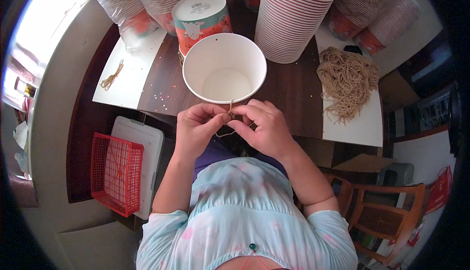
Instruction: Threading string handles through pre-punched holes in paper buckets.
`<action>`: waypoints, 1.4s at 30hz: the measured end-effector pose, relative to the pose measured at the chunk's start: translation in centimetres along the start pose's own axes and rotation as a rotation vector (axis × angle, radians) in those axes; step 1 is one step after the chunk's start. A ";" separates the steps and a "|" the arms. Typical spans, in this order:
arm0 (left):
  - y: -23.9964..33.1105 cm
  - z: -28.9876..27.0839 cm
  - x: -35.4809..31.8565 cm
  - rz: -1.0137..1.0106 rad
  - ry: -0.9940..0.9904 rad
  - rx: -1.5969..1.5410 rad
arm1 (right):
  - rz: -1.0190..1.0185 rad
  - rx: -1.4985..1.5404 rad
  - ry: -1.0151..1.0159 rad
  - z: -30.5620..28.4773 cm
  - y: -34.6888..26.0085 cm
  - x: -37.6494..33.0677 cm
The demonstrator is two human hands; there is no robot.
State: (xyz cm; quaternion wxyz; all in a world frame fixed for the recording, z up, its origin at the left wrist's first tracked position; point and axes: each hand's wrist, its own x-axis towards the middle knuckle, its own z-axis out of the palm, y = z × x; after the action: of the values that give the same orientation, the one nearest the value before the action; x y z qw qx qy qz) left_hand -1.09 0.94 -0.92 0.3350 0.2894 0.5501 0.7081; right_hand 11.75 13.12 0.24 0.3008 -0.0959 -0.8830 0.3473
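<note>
A white-lined paper bucket (pixel 196 74) stands on the table with its mouth tipped toward me, a small hole near its far rim. A thin tan cord (pixel 231 105) runs over the near rim and down between my fingers. My left hand (pixel 200 125) pinches the cord between thumb and fingertips, just below the rim. Close beside it, my right hand (pixel 262 128) also pinches the cord with bent fingers. A loose end of the cord curves under both hands. The fingertips partly hide where the strands meet.
Behind the bucket an upturned orange and green bucket (pixel 200 23) stands beside a tall stack of buckets (pixel 286 23). A heap of tan cords (pixel 348 81) lies at the right, a small cord bundle (pixel 112 76) at the left. A red basket (pixel 117 172) and wooden chair (pixel 384 216) flank me.
</note>
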 end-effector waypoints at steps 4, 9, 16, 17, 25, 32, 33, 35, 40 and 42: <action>0.1 -0.2 -0.1 0.002 -0.026 0.060 | -0.067 -0.032 0.042 0.9 1.0 -0.2; -0.2 0.2 -0.4 0.080 0.001 0.094 | -0.209 -0.325 0.084 0.2 0.5 0.1; 0.3 0.5 -0.7 -0.043 0.003 0.081 | -0.190 -0.361 0.181 0.6 1.2 -0.3; 0.5 0.7 -1.0 -0.084 0.038 -0.028 | -0.202 -0.319 0.179 0.4 1.3 -0.3; 1.0 -0.4 -3.5 -0.117 -0.081 0.180 | -0.320 -0.277 0.283 0.1 -0.2 -0.8; 5.2 1.0 -4.9 -0.046 -0.207 0.228 | -0.505 -0.260 0.308 1.1 0.9 0.8; 5.6 1.7 -5.5 -0.031 -0.237 0.114 | -0.490 -0.295 0.300 1.0 1.4 1.0; 6.9 2.0 -6.3 -0.090 -0.348 0.194 | -0.491 -0.243 0.314 1.3 2.1 1.1; 7.9 1.1 -6.5 -0.092 -0.288 0.085 | -0.457 -0.131 0.221 -0.4 1.9 1.9; 8.4 -0.4 -6.2 -0.124 -0.289 0.108 | -0.451 -0.127 0.176 -2.3 2.4 1.6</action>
State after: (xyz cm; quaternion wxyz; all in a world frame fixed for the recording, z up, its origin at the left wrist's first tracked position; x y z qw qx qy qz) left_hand 1.01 -5.65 6.93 0.4375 0.3712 0.5501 0.6067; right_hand 11.70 16.74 0.73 0.4399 0.0550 -0.8725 0.2055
